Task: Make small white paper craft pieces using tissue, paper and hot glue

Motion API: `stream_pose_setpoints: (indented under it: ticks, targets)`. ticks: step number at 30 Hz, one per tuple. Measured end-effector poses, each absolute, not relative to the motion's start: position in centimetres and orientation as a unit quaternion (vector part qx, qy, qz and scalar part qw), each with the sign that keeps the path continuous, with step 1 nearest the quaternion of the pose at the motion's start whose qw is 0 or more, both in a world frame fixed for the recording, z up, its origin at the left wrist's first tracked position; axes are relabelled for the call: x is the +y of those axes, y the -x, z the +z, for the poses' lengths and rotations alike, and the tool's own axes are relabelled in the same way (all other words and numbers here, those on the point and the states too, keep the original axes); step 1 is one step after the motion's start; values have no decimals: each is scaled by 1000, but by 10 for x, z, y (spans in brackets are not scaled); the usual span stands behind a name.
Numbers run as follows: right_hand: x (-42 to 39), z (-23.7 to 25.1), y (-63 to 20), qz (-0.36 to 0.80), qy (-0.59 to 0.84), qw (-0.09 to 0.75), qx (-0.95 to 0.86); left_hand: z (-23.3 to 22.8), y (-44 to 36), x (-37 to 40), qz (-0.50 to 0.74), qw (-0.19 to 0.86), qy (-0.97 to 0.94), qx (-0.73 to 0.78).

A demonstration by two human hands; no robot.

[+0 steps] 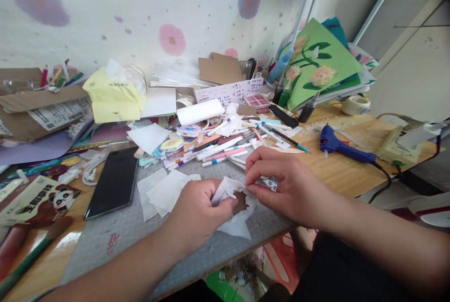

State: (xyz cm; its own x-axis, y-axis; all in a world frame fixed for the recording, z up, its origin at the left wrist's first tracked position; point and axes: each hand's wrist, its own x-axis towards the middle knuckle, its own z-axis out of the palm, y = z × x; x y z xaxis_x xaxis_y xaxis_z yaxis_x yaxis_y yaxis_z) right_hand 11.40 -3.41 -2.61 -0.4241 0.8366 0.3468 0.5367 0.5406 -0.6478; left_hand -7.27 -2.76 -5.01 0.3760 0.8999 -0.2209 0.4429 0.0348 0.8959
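Here, our left hand (pixel 197 208) clamps the white tissue (pixel 225 189); our right hand (pixel 284 182) pinches its right edge, the brown piece (pixel 240 202) lying between the 2.

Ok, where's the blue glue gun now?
In the head view, the glue gun lies at right on the wooden tabletop, beyond the right hand, left of the pale power strip.

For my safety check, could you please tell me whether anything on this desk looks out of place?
Yes: the pens lie in a jumbled heap, pointing various ways, and the blue glue gun rests on its side, its cord dangling past the edge of the desk, where it might snag.
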Motion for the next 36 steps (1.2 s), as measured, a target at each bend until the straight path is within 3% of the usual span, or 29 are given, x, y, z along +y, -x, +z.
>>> stream_pose_setpoints:
  ticks: [11,15,19,25,29,36]
  targets:
    - [-48,-24,-106,102,406,315,-852,-50,73,-31,248,390,-704,538]
    - [-50,-21,-106,113,410,292,-857,-52,75,-30,240,377,-709,546]
    - [-44,-14,-114,215,420,293,-832,-52,74,-30,236,435,-686,533]
    - [-27,-9,-132,481,396,238,-746,-53,76,-30,217,542,-642,497]
    - [-23,-21,-136,665,380,283,-577,-55,79,-30,229,617,-598,457]
    - [-25,-32,-129,708,398,253,-525,-57,80,-29,236,672,-560,424]
